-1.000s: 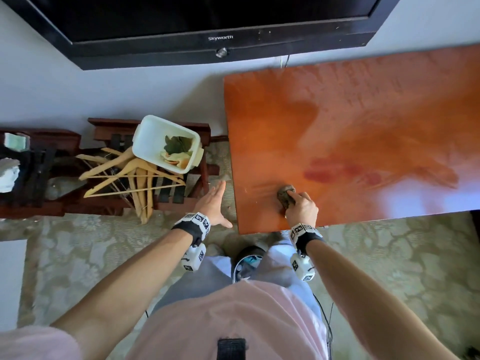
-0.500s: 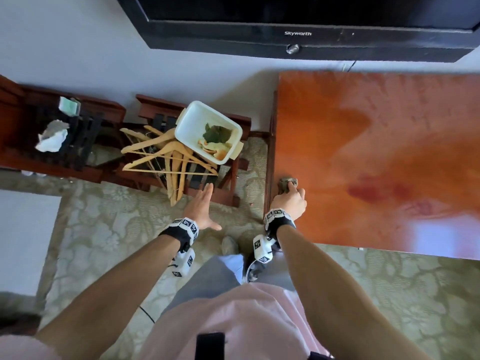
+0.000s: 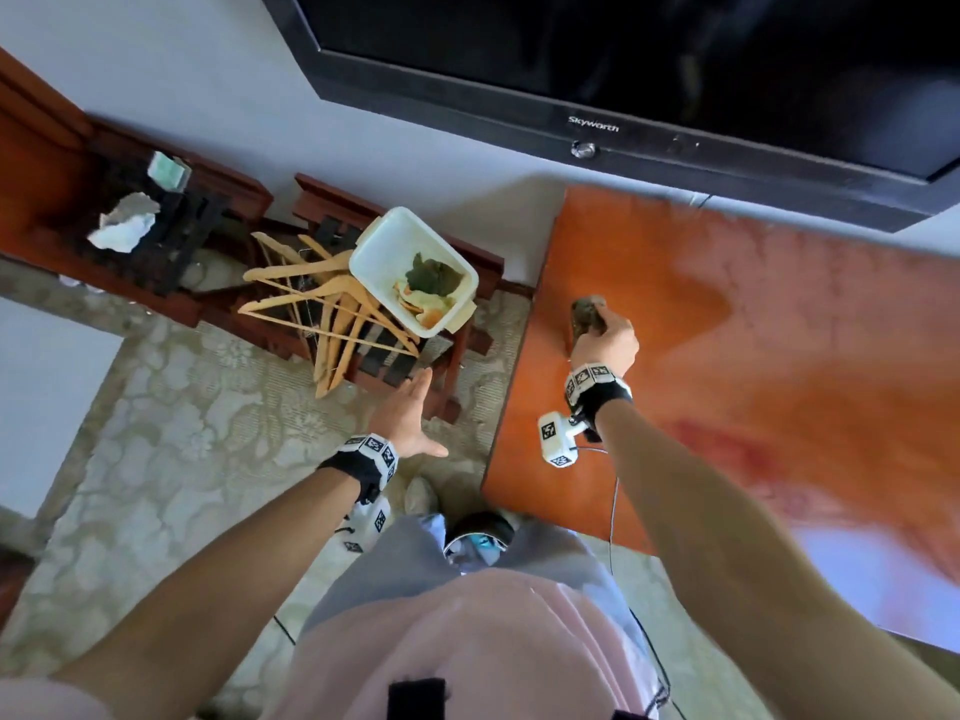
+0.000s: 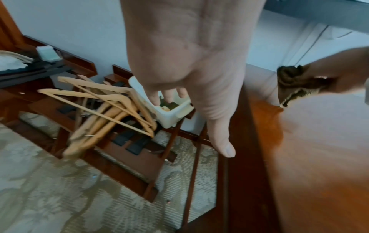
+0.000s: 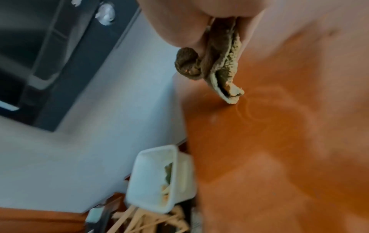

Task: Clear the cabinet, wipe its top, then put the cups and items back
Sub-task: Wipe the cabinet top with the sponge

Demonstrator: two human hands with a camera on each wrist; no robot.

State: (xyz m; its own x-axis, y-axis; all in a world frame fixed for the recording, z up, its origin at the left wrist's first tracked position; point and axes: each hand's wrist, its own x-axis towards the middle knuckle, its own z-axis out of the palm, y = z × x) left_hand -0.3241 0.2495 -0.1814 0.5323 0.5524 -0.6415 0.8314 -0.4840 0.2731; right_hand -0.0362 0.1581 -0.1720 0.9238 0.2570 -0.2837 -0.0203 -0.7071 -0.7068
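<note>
Nearest: pale carpet (image 3: 156, 459) with a raised floral pattern. Above it, left hand (image 3: 408, 415) flat, fingers straight and together, thumb spread; grip open, holding nothing, palm down, near the rack (image 3: 395, 356).

To the right: glossy orange-brown desk (image 3: 727, 407), flat, rectangular, smooth and reflective. Near its left edge, right hand (image 3: 605, 340) with fingers curled; grip closed round a brown cloth (image 3: 587, 314), coarse and crumpled into a wad. In the right wrist view, cloth (image 5: 221, 69) hangs long and narrow from the grip, long axis roughly vertical, folded tip pointing down and touching the desk surface.

Left and farther: slatted dark-wood rack carrying light wooden hangers (image 3: 322, 314), triangular, piled crosswise, and a white plastic tub (image 3: 410, 272), rectangular with rounded corners, holding green and orange scraps.

Farthest: black television (image 3: 623, 70), glossy frame, on a pale wall.
</note>
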